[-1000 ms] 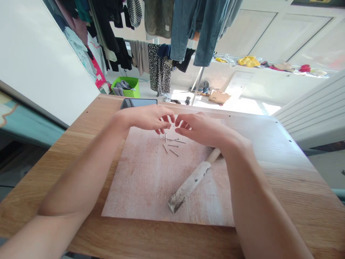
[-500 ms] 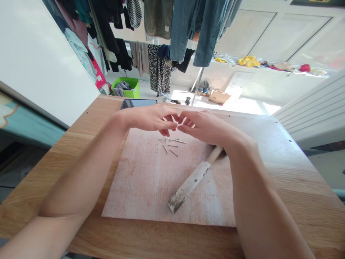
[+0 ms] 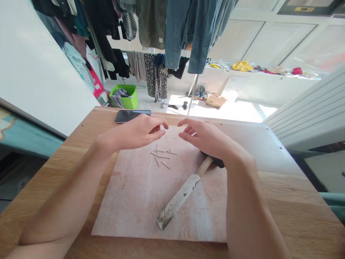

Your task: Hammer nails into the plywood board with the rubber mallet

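Observation:
My left hand (image 3: 138, 132) hovers above the far left part of a thin wooden board (image 3: 129, 201), fingers loosely bent and thumb apart from the index finger. Nothing shows in it. Facing it across a small gap, my right hand (image 3: 206, 138) has its thumb and fingers apart and is also without anything visible. Just below and between them, several thin nails (image 3: 163, 157) lie in a loose pile on the board. A hammer (image 3: 179, 201) rests slantwise across the board, its worn, white-coated wooden handle toward me. Its dark head is partly hidden under my right wrist.
The board lies on a wood-grain table (image 3: 269, 194). A phone (image 3: 132, 116) sits at the table's far edge, behind my left hand. Beyond stand a green basket (image 3: 129, 97) with cloth in it and hanging clothes (image 3: 178, 36). A white panel (image 3: 45, 61) rises at left.
My hands have parted from almost touching fingertips, the left moving leftward. More of the nail pile and the hammer head now shows. The whole view has shifted slightly.

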The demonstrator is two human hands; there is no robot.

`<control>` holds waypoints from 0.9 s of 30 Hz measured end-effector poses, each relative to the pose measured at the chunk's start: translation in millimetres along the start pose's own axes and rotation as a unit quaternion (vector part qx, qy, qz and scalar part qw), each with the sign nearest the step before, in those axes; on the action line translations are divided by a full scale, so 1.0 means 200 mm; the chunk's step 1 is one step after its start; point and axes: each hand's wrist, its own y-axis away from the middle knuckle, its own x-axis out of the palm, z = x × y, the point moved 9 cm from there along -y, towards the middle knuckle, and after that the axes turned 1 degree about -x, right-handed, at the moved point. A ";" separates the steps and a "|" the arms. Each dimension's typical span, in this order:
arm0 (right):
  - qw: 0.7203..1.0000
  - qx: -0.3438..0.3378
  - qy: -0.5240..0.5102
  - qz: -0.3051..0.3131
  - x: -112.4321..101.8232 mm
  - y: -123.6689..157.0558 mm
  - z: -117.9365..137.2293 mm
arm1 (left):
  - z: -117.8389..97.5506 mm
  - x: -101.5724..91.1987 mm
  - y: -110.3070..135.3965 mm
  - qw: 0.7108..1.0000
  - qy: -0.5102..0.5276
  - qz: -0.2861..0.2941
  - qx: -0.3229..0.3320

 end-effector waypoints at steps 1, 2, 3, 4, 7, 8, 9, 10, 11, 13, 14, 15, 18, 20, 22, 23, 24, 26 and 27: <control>1.000 -0.002 -0.010 0.000 0.00 0.00 0.00 | 0.01 -0.01 0.00 1.000 -0.006 -0.007 -0.002; 1.000 -0.005 -0.022 0.002 0.00 0.00 0.00 | 0.01 -0.01 0.00 1.000 -0.008 -0.013 -0.004; 0.999 -0.006 -0.034 0.003 0.00 0.00 0.00 | 0.01 -0.01 0.00 1.000 -0.009 -0.016 -0.007; 0.999 -0.006 -0.044 0.005 0.00 0.00 0.01 | 0.02 -0.01 0.00 1.000 -0.008 -0.016 -0.011; 0.998 -0.007 -0.058 0.013 0.01 0.01 0.01 | 0.04 0.02 0.00 0.999 -0.004 0.008 -0.032; 0.998 -0.009 -0.058 0.016 0.01 0.02 0.01 | 0.05 0.03 0.00 0.999 -0.004 0.017 -0.040; 0.998 -0.012 -0.058 0.018 0.01 0.02 0.02 | 0.05 0.03 0.00 0.999 -0.005 0.022 -0.046; 0.998 -0.014 -0.058 0.020 0.01 0.03 0.02 | 0.06 0.04 0.00 0.998 -0.004 0.025 -0.050; 0.998 -0.016 -0.057 0.021 0.01 0.03 0.02 | 0.06 0.04 0.00 0.998 -0.003 0.024 -0.052; 0.998 -0.016 -0.058 0.021 0.00 0.04 0.03 | 0.06 0.03 0.00 0.998 -0.002 0.021 -0.053; 0.998 -0.014 -0.058 0.019 -0.01 0.04 0.03 | 0.05 0.03 0.00 0.998 -0.002 0.020 -0.054; 0.998 -0.012 -0.056 0.016 -0.02 0.05 0.03 | 0.05 0.03 0.00 0.998 -0.002 0.019 -0.053; 0.999 -0.011 -0.049 -0.004 -0.06 0.07 0.03 | 0.03 0.03 0.00 0.999 -0.013 0.013 -0.037; 0.999 -0.014 -0.040 -0.024 -0.09 0.09 0.04 | 0.01 0.02 0.01 1.000 -0.025 0.005 -0.018; 0.998 -0.019 -0.034 -0.046 -0.12 0.11 0.05 | -0.01 0.00 0.02 0.999 -0.039 -0.012 0.000; 0.998 -0.021 -0.031 -0.056 -0.14 0.12 0.06 | -0.02 -0.02 0.03 0.999 -0.045 -0.022 0.008; 0.997 -0.024 -0.028 -0.066 -0.15 0.14 0.07 | -0.04 -0.04 0.04 0.998 -0.048 -0.031 0.015; 0.996 -0.028 -0.018 -0.084 -0.19 0.17 0.10 | -0.09 -0.07 0.07 0.997 -0.044 -0.045 0.033; 0.995 -0.029 -0.011 -0.090 -0.20 0.18 0.11 | -0.13 -0.09 0.09 0.997 -0.038 -0.050 0.046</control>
